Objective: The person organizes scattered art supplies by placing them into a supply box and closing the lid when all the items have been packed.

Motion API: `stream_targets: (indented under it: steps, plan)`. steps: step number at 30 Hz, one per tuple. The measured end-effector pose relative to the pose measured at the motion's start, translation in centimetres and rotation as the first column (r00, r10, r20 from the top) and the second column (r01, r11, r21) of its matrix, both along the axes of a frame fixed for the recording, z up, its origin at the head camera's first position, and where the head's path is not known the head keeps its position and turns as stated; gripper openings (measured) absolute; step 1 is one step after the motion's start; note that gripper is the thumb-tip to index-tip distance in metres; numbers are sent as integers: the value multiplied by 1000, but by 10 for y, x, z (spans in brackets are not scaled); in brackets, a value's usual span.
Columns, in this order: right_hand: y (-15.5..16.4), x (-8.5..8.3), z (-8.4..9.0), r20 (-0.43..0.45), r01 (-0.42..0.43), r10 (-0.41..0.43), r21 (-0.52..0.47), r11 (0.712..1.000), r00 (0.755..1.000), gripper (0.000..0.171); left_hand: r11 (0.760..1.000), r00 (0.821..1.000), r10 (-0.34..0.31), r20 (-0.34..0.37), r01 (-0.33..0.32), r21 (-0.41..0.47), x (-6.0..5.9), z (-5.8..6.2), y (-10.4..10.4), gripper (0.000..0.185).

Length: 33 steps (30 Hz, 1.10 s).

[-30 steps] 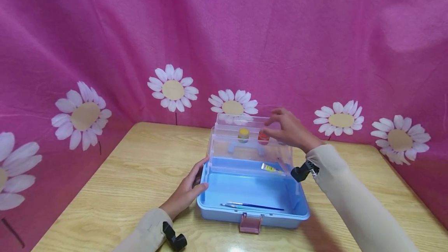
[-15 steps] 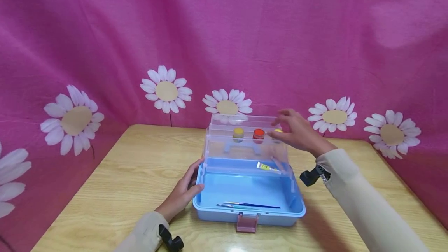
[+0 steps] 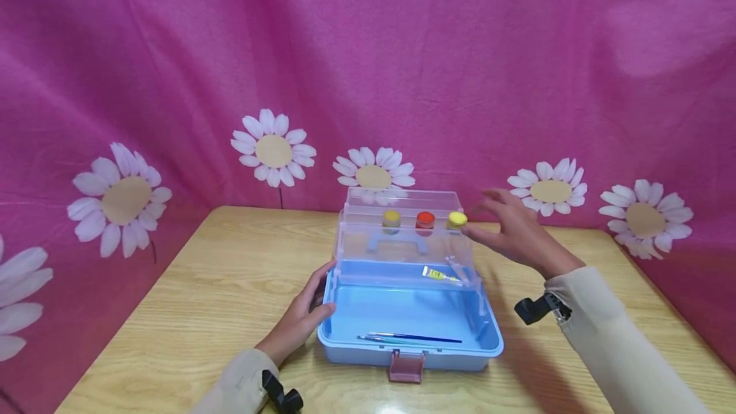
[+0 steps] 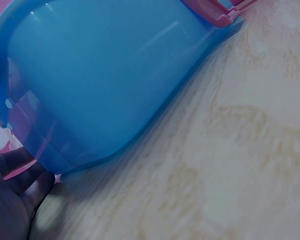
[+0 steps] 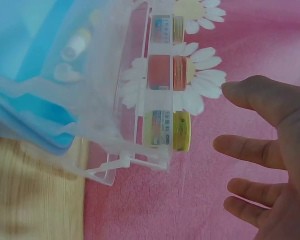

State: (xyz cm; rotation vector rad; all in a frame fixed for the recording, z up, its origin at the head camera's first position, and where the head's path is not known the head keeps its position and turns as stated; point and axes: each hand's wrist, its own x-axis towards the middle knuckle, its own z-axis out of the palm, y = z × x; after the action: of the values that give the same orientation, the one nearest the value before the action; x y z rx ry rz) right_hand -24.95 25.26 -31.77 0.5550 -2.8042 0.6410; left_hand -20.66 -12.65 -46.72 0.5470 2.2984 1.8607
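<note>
An open blue plastic art box (image 3: pixel 368 355) stands on the table with clear fold-out trays (image 3: pixel 359 245) raised at its back. My left hand (image 3: pixel 296 321) grips the box's left side, thumb at the rim and fingers along the outer wall. In the top tray stand three paint jars: a yellow-lidded jar (image 3: pixel 391 220), a red-lidded jar (image 3: pixel 425 221) and another yellow-lidded jar (image 3: pixel 457 220) at the right end. My right hand (image 3: pixel 523 235), fingers spread and holding nothing, is just right of that last jar; the right wrist view shows a gap between them.
Paintbrushes (image 3: pixel 416 338) lie along the front of the box's bottom. A yellow-and-white paint tube (image 3: pixel 439 273) lies in a lower tray. The pink latch (image 3: pixel 406 368) hangs down in front. A pink flowered cloth (image 3: pixel 460 82) hangs behind the wooden table (image 3: pixel 190 312).
My right hand has drawn back to the right from the right-hand yellow-lidded jar, which now shows fully in the tray. The left hand keeps its hold on the box.
</note>
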Motion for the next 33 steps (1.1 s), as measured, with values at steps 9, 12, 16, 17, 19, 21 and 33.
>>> stream_targets:
  steps: [9,12,16,17,19,21,33]
  plan:
    - [15,22,-9,-71,12,-13,-13,1000,997,42,1000,1000,-2,17,2,-4,1,1,2,65]
    - [19,26,-14,-109,11,-13,-15,1000,994,37,1000,1000,1,15,-1,-11,1,1,1,64]
    - [24,31,-20,-158,21,-24,-20,1000,987,34,1000,1000,6,13,-5,-12,2,0,1,64]
    - [26,32,-21,-165,26,-29,-21,999,986,34,1000,1000,6,11,-6,-10,2,0,1,65]
    - [29,34,-23,-158,49,-53,-25,998,986,35,1000,1000,6,5,-6,-10,2,1,1,65]
    - [33,37,-24,-153,69,-73,-34,997,985,37,1000,1000,6,-1,-6,-10,2,1,2,65]
    - [52,48,-37,-95,146,-152,-65,987,984,47,1000,1000,22,10,-21,-14,2,0,2,65]
